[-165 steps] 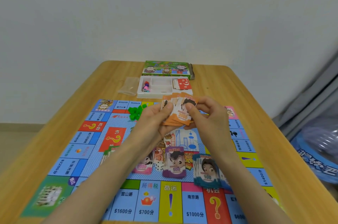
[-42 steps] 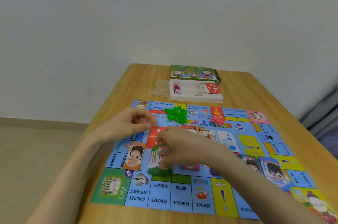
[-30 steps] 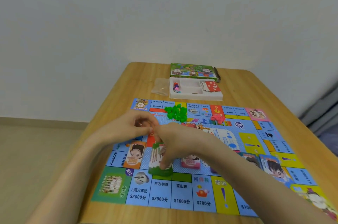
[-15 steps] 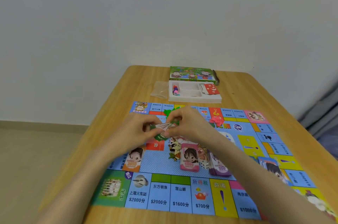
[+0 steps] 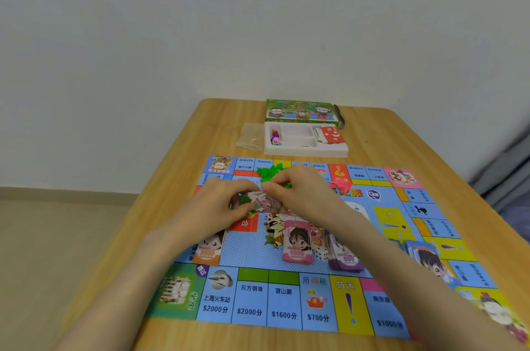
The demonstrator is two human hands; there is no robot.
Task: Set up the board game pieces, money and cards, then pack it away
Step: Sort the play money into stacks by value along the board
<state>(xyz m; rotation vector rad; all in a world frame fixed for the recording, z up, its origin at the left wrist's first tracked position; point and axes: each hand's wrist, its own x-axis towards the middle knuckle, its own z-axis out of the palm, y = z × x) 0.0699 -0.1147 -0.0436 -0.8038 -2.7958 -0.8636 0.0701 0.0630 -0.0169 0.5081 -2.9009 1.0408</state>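
Note:
The game board [image 5: 252, 302] lies flat on the wooden table [image 5: 200, 126]. Above its middle, my left hand [image 5: 212, 213] and my right hand [image 5: 298, 193] both grip a small stack of green-edged paper money [image 5: 258, 201]. On the board lie other money stacks: orange 2000 [image 5: 208, 251] partly under my left wrist, pink 5000 [image 5: 297, 244], purple 500 [image 5: 345, 259] and blue notes [image 5: 427, 259] at the right. A white die [image 5: 321, 253] sits between the pink and purple stacks. Green houses [image 5: 269, 172] and red pieces [image 5: 341, 186] lie at the board's far side.
A white plastic tray [image 5: 304, 149] behind the board holds coloured pawns [image 5: 275, 138] and red cards [image 5: 331, 135]. The green box [image 5: 301, 111] lies behind it, a clear plastic bag [image 5: 251, 137] to its left. A wall stands behind the table, floor at the left.
The orange stack was laid on the board's left. My right hand picked the green stack off the board, and both hands now hold it raised over the board's middle.

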